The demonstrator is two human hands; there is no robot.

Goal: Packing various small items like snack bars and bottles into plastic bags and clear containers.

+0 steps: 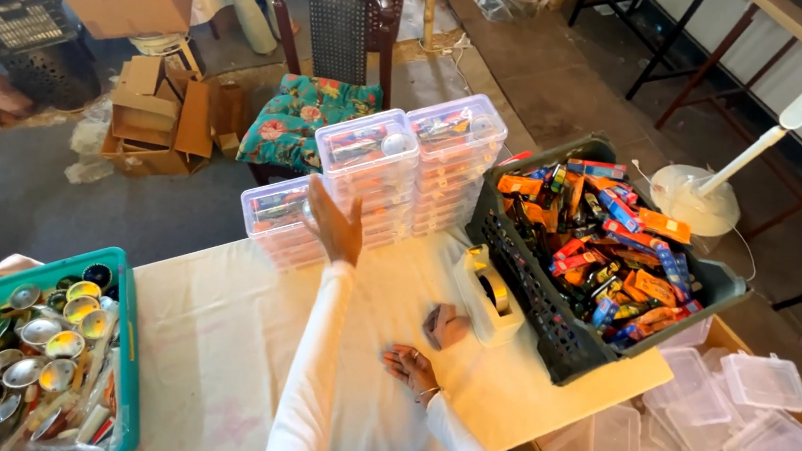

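Reaching forward over the cream cloth table (230,317), the left hand (334,223) stands open, fingers spread, at the low stack of clear lidded plastic boxes (274,211), apparently touching it; that stack's long side runs left to right. Nearer the person than the stack, the right hand (413,368) lies flat and open; right of the stack, a dark slotted crate (533,301) holds bright wrapped packets.
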